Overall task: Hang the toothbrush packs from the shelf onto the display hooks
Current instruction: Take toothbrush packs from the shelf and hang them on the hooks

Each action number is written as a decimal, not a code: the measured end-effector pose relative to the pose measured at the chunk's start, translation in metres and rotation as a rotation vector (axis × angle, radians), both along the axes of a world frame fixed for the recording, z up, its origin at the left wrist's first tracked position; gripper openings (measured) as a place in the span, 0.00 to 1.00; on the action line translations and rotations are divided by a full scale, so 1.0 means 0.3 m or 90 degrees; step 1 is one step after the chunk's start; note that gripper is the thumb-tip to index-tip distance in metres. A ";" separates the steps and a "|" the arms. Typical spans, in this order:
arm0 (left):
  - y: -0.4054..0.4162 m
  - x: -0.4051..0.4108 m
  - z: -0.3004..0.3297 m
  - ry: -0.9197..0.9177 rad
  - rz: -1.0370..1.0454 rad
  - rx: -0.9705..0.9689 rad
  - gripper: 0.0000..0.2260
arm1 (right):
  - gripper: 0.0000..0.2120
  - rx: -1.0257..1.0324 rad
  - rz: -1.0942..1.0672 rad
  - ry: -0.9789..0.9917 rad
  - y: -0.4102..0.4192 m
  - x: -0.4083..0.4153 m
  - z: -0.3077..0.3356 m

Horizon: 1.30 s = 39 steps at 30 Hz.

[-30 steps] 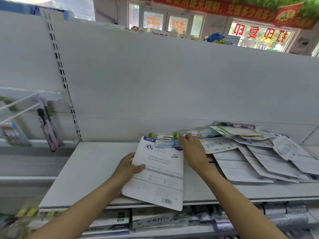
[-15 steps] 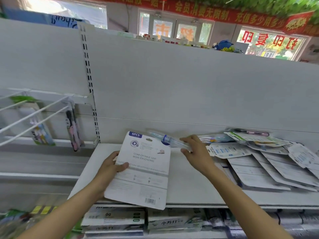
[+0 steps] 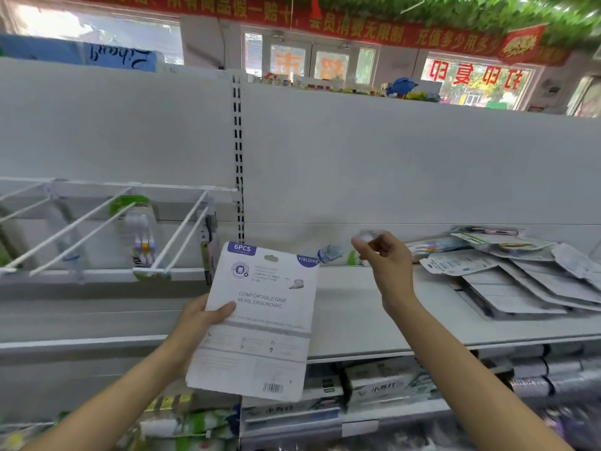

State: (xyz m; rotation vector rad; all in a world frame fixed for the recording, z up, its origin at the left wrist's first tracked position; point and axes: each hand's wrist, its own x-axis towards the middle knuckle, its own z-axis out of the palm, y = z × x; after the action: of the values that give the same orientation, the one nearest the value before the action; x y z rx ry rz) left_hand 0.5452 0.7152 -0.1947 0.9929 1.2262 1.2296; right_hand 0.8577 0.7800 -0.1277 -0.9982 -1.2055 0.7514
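My left hand [image 3: 201, 317] grips a white "6PCS" toothbrush pack [image 3: 260, 320] by its left edge, back side toward me, lifted off the shelf [image 3: 357, 317]. My right hand [image 3: 385, 258] hovers above the shelf with curled fingers pinching a small clear blurred piece [image 3: 366, 236]; what it is I cannot tell. A pile of more toothbrush packs [image 3: 520, 275] lies at the shelf's right. White display hooks [image 3: 182, 236] stick out at the left, with a few hanging toothbrush packs [image 3: 143, 236] on them.
A slotted upright [image 3: 238, 157] divides the grey back panel. A clear bluish item [image 3: 330, 253] lies on the shelf behind the held pack. Boxed goods [image 3: 383, 385] fill the shelf below. Shop windows and red banners show above the panel.
My left hand has lifted the pack and carried it left toward the hooks. My right hand has risen off the shelf with the small clear piece. The view has turned left.
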 end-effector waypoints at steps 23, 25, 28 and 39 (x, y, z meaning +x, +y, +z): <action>-0.442 -0.606 -0.096 -0.001 0.139 0.047 0.06 | 0.09 -0.040 0.197 -0.154 -0.298 -0.688 -0.074; -0.448 -0.679 -0.113 0.017 0.151 0.047 0.10 | 0.09 -0.042 0.219 -0.165 -0.326 -0.751 -0.089; -0.455 -0.792 -0.144 0.028 0.158 0.041 0.11 | 0.10 -0.052 0.251 -0.199 -0.357 -0.853 -0.114; -0.534 -1.302 -0.142 0.049 0.128 0.093 0.40 | 0.11 -0.027 0.234 -0.260 -0.439 -1.402 -0.111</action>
State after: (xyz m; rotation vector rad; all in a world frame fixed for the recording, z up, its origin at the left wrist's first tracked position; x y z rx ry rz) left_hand 0.1546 0.5550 -0.2374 1.0502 1.3371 1.4660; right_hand 0.4372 0.6483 -0.1610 -1.0060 -1.7655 0.8872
